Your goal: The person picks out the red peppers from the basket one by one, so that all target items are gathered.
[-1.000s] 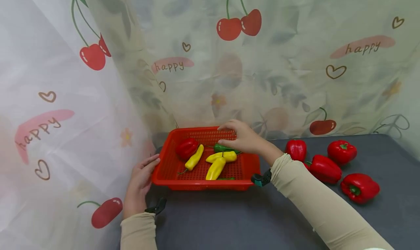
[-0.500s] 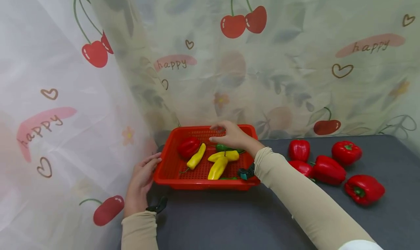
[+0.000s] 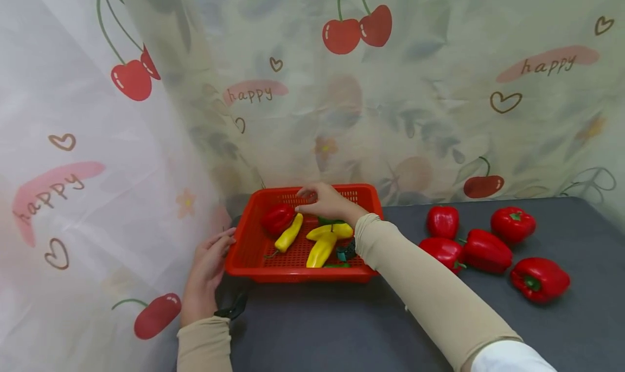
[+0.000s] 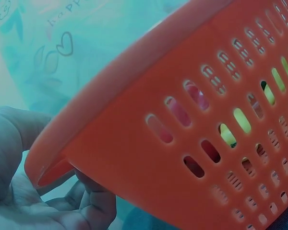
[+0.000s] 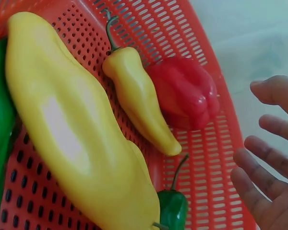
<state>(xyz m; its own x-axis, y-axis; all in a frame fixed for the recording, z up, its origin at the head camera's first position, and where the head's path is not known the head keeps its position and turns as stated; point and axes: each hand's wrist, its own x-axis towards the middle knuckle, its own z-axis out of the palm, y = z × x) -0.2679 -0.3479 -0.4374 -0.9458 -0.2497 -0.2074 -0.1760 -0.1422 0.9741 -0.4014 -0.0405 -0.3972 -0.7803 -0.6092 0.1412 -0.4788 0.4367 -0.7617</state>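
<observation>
My left hand (image 3: 205,271) holds the left rim of a red plastic basket (image 3: 298,275); in the left wrist view its thumb lies over the rim and the fingers curl beneath. Above the basket's far half hovers my right hand (image 3: 324,201), fingers apart and holding nothing. It is close to a red bell pepper (image 3: 276,220) and a slim yellow pepper (image 3: 289,233) at the left inside. Two more yellow peppers overlap in the middle, the front one (image 3: 321,251) large in the right wrist view. A green pepper (image 5: 173,207) shows partly, mostly hidden in the head view.
Several red bell peppers, one of them (image 3: 539,280) nearest the front, lie on the grey table (image 3: 312,328) right of the basket. A printed curtain (image 3: 420,90) hangs behind, and another (image 3: 97,225) stands close by my left arm.
My right hand has moved left across the basket, from above the green pepper toward the red bell pepper. The left hand stays on the rim, and the peppers have not visibly shifted.
</observation>
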